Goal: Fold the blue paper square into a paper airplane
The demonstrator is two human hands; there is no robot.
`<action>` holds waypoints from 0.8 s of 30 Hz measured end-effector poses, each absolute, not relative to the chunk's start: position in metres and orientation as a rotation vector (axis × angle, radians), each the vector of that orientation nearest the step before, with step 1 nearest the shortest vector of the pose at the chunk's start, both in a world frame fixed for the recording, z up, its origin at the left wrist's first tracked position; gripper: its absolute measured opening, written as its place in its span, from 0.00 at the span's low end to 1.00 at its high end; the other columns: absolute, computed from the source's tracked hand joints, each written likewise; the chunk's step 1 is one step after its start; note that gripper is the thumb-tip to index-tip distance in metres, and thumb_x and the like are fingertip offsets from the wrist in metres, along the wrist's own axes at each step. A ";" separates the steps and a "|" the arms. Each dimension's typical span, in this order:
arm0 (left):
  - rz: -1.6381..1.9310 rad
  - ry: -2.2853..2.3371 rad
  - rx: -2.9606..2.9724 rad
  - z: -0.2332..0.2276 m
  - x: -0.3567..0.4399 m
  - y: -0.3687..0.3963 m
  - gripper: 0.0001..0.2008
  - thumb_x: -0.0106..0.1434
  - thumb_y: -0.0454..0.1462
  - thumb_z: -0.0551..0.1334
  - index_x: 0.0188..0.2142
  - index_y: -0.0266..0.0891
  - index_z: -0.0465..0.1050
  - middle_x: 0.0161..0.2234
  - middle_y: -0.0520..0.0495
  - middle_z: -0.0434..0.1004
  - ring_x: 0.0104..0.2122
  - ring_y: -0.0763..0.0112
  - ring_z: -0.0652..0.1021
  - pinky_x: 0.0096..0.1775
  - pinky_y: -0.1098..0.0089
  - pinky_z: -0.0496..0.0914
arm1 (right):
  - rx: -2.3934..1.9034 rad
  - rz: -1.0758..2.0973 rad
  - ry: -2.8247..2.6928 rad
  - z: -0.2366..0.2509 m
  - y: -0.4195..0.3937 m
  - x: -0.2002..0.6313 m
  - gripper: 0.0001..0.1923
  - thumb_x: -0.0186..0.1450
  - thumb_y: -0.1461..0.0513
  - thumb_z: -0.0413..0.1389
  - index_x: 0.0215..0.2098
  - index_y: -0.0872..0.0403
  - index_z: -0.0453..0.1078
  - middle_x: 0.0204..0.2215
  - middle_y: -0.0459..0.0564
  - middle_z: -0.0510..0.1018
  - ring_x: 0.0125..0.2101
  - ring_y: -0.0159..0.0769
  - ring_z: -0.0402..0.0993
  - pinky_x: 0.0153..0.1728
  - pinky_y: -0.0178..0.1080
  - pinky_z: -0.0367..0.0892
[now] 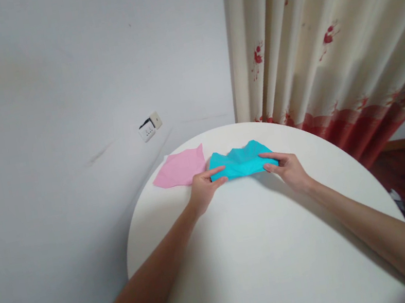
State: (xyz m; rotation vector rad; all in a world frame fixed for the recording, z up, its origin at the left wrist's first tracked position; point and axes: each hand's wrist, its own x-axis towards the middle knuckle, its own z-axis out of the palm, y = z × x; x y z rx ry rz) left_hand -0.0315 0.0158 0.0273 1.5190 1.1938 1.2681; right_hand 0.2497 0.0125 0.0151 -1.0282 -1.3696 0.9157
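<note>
— Where is the teal paper (241, 161)?
— Centre frame, far side of the round table (266, 244), creased (a pink sheet (182, 168) lies just left).
— And the hands?
— Left hand (204, 188) and right hand (287, 167) each have their grip pinched shut on an end.

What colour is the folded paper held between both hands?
Turquoise blue, plain, no print. The head view shows the folded paper clearly, pinched by the left hand and right hand.

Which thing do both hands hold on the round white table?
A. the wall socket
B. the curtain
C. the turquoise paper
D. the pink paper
C: the left hand and the right hand pinch the two ends of the turquoise paper; the pink paper lies untouched beside it.
</note>
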 end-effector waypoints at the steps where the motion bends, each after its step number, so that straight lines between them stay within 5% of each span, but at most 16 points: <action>1: 1.280 1.202 1.529 0.027 -0.032 0.016 0.23 0.48 0.41 0.77 0.45 0.38 0.84 0.20 0.55 0.72 0.23 0.74 0.67 0.27 0.72 0.59 | -1.045 0.896 -1.378 0.017 0.012 0.250 0.25 0.53 0.51 0.69 0.46 0.53 0.81 0.26 0.46 0.79 0.27 0.36 0.69 0.30 0.40 0.66; 6: 1.384 1.291 1.597 0.034 -0.032 0.018 0.21 0.49 0.40 0.76 0.44 0.39 0.85 0.16 0.57 0.64 0.21 0.74 0.62 0.26 0.71 0.56 | -1.032 0.670 -1.452 0.020 0.014 0.251 0.20 0.57 0.51 0.67 0.44 0.51 0.82 0.26 0.46 0.76 0.26 0.36 0.67 0.30 0.40 0.63; 12: 1.552 1.259 1.585 0.034 -0.026 0.016 0.10 0.52 0.35 0.74 0.37 0.42 0.86 0.30 0.50 0.78 0.29 0.70 0.70 0.34 0.70 0.65 | -1.033 0.554 -1.465 0.013 0.017 0.248 0.17 0.59 0.51 0.66 0.43 0.49 0.82 0.27 0.46 0.74 0.27 0.36 0.66 0.30 0.40 0.61; 20: 1.340 1.129 1.628 0.024 -0.033 0.023 0.18 0.54 0.39 0.74 0.46 0.44 0.84 0.37 0.49 0.78 0.36 0.67 0.72 0.40 0.70 0.65 | -1.070 0.857 -1.443 0.002 0.022 0.250 0.25 0.55 0.52 0.68 0.48 0.54 0.80 0.29 0.47 0.78 0.25 0.34 0.66 0.28 0.39 0.63; 24: 1.241 1.065 1.551 0.015 -0.036 0.029 0.25 0.54 0.43 0.74 0.52 0.44 0.80 0.46 0.47 0.80 0.42 0.66 0.74 0.46 0.71 0.65 | -1.027 1.005 -1.424 0.008 0.019 0.251 0.32 0.52 0.54 0.70 0.55 0.53 0.77 0.43 0.51 0.81 0.36 0.39 0.73 0.37 0.41 0.69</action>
